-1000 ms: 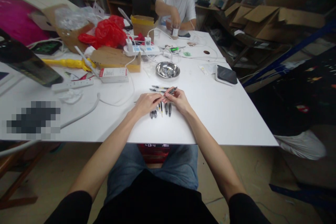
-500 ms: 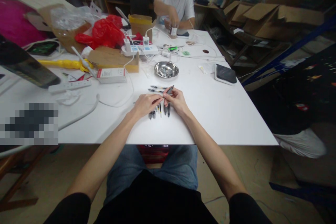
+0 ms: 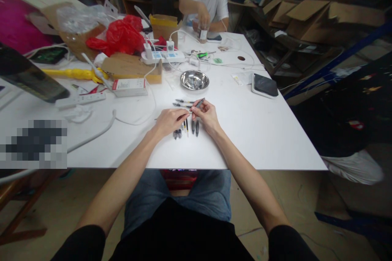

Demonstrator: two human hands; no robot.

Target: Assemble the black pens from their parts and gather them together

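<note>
My right hand (image 3: 208,117) grips a dark grey pen barrel (image 3: 200,103), which slants up and away to the right. My left hand (image 3: 168,122) has its thumb and fingertips pinched together at the near end of that barrel; what lies between them is too small to make out. Just beyond the hands, two clear-bodied pens (image 3: 181,105) lie side by side. Below my fingers are thin pen refills (image 3: 187,128), small dark pen parts (image 3: 177,133) and two dark grey pen barrels (image 3: 195,127). Behind all this stands a shiny metal bowl (image 3: 186,83) with small dark pieces inside.
A white power strip (image 3: 179,57) with plugs and cables lies past the bowl, near a green screwdriver (image 3: 202,55). Boxes, red plastic bags (image 3: 125,34) and a dark bottle (image 3: 32,75) crowd the left. A black-and-white device (image 3: 265,85) lies right. Another person (image 3: 204,2) sits opposite, holding a jar.
The pen barrel in my right hand has shifted slightly up and to the right. My left hand stays almost still, its pinch unchanged.
</note>
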